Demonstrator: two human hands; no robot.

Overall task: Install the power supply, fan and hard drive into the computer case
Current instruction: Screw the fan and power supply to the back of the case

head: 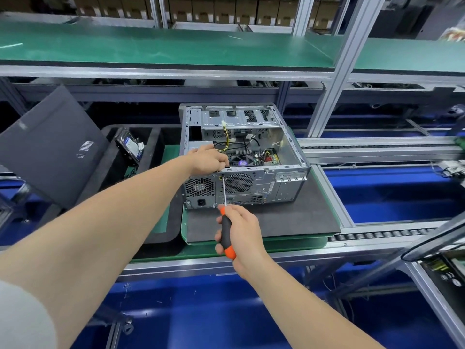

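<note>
On a green desk (276, 245), the right grip (242, 231) clenches an orange-and-black screwdriver (225, 229), its tip on the open computer case (276, 183) rear panel, between power supply (200, 191) and fan (238, 183). The left grip (208, 159) clasps the case's upper rim. The hard drive (129, 147) lies in a foam tray (156, 137) to the left.

Electronics assembly line: roller conveyor (377, 235), aluminium-framed green shelf (151, 49), stacked cartons (214, 8) behind, open computer case (251, 157).

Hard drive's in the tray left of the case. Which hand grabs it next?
Left, probably. The left hand grips only the case rim, nearest the hard drive; the right hand holds the screwdriver.
</note>
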